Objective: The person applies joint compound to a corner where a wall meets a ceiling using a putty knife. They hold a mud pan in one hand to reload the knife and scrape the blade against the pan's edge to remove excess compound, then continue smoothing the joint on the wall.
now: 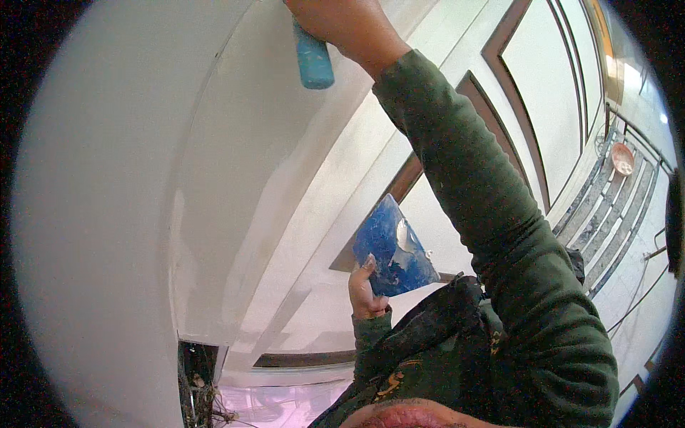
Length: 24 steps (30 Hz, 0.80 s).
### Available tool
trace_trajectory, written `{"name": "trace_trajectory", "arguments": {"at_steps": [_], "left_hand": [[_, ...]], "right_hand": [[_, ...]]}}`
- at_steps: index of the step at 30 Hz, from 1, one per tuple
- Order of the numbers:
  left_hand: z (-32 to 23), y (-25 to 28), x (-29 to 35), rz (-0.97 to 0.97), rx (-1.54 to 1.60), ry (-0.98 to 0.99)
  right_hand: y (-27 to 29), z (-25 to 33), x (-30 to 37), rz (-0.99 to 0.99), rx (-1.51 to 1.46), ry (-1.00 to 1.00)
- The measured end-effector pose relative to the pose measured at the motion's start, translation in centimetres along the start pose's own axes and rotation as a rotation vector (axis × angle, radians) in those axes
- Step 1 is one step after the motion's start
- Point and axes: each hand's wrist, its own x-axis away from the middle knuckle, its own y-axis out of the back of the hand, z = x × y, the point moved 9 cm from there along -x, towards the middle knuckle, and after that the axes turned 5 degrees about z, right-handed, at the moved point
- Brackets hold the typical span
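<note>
Blue board (382,246) with white paste (404,237) is in the curled fingers of the left hand (367,294), and the right hand (346,25), fingertips out of view, grips a teal handle (315,68) by the pale wall (242,143), where light, even pressure should serve best.

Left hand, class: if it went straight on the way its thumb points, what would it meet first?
The left hand would meet the blue board that it holds; beyond that, probably the pale surface, though depth is unclear.
</note>
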Motion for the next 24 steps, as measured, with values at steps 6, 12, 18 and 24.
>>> {"name": "trace_trajectory", "arguments": {"at_steps": [6,12,18,24], "left_hand": [[-0.6,-0.6,0.7,-0.103,-0.040,-0.053],[0.2,-0.6,0.8,-0.028,0.097,-0.050],[0.9,0.6,0.8,-0.124,0.068,-0.059],[0.4,1.2,0.7,-0.101,0.125,-0.088]], "right_hand": [[-0.8,-0.8,-1.0,0.043,-0.023,-0.056],[-2.7,-4.3,-0.6,0.259,-0.808,-0.325],[-3.8,-1.0,1.7,-0.237,-1.208,-0.556],[-3.9,3.9,4.0,-0.243,-1.375,-0.750]]}}
